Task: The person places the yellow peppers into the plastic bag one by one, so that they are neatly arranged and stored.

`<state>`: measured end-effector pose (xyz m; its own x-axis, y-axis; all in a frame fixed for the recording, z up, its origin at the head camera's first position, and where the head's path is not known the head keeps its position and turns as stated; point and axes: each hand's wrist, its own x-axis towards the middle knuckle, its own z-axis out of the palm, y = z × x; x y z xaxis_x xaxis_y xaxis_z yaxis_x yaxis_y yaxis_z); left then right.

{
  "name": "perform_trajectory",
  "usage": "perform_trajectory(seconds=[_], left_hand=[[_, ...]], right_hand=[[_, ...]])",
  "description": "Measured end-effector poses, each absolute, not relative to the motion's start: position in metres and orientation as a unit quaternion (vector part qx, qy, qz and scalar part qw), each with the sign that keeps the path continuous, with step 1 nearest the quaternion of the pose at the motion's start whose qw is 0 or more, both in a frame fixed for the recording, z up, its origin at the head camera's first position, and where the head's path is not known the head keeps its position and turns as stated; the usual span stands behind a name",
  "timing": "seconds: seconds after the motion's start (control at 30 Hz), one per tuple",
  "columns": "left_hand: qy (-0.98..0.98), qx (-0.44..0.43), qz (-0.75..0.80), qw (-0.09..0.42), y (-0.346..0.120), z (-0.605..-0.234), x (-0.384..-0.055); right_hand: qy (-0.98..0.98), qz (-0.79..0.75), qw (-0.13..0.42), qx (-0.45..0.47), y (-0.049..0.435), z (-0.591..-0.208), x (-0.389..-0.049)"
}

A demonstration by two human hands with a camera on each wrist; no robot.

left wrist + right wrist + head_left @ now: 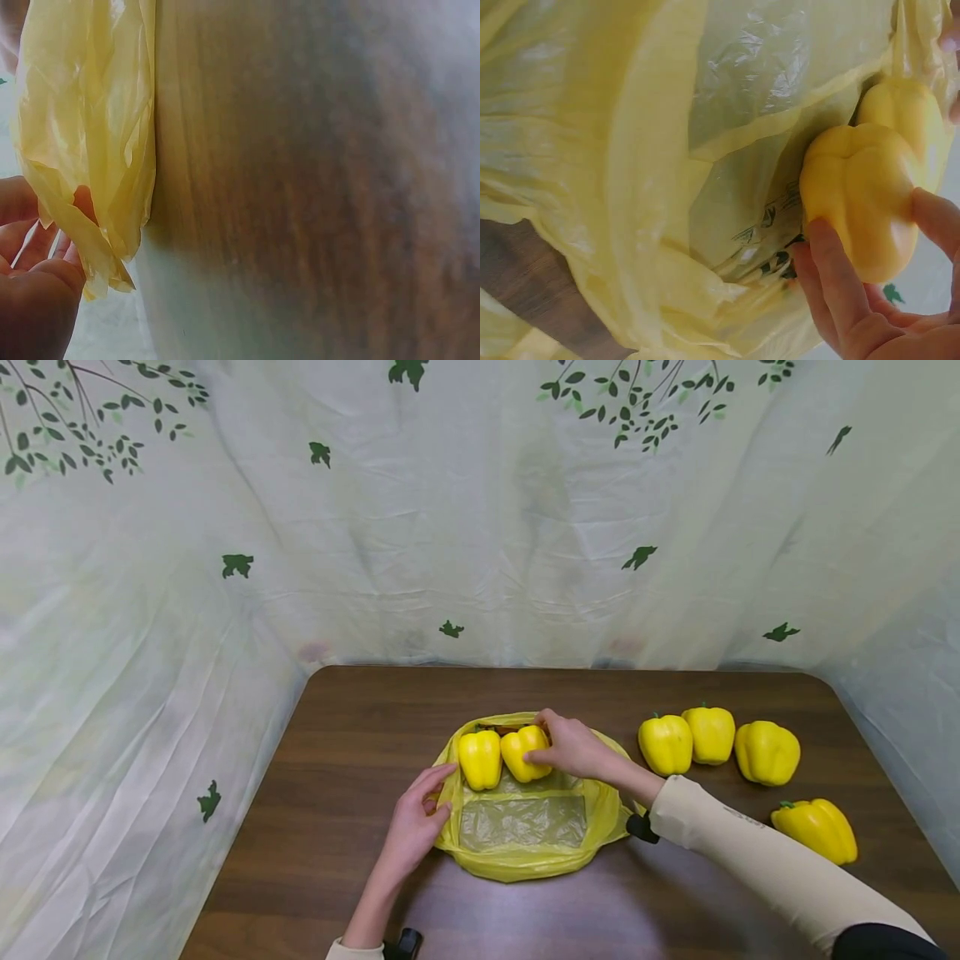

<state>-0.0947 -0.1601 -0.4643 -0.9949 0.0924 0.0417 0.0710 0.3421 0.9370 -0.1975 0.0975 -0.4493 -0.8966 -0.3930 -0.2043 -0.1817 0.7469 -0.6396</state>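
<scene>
A yellow plastic bag [517,864] lies spread open on the table, its rim folded outward round a see-through middle. Inside, at the far left, sits one yellow bell pepper [480,760]. Beside it, my right hand [573,747] grips a second yellow bell pepper [525,753], thumb on one side and fingers on the other. The right wrist view shows this held pepper [859,199] up close, side by side with the first. My left hand [416,818] rests at the bag's left rim, thumb apart from the fingers; one fingertip [84,201] shows behind the thin plastic.
Three yellow bell peppers [767,753] stand grouped at the table's back right, and another pepper [817,831] lies on its side nearer the right edge. The brown wooden table [337,760] meets a white leaf-print curtain [487,527] behind it.
</scene>
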Motion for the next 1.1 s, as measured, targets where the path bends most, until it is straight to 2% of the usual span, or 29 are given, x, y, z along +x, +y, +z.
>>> perform_trajectory(seconds=[0.27, 0.53, 0.83, 1.1], left_hand=[[0.815, 0.048, 0.577, -0.004, -0.17, -0.506, -0.105], [0.82, 0.05, 0.57, -0.008, -0.172, -0.508, -0.105], [0.822, 0.044, 0.567, -0.001, -0.17, -0.502, -0.106], [0.827, 0.052, 0.559, 0.007, -0.163, -0.467, -0.095]], right_hand=[[0.92, -0.318, 0.172, -0.152, 0.097, -0.448, -0.198], [0.919, -0.32, 0.168, -0.157, 0.1, -0.448, -0.199], [0.913, -0.332, 0.182, -0.152, 0.103, -0.45, -0.198], [0.907, -0.348, 0.183, -0.152, 0.104, -0.454, -0.198]])
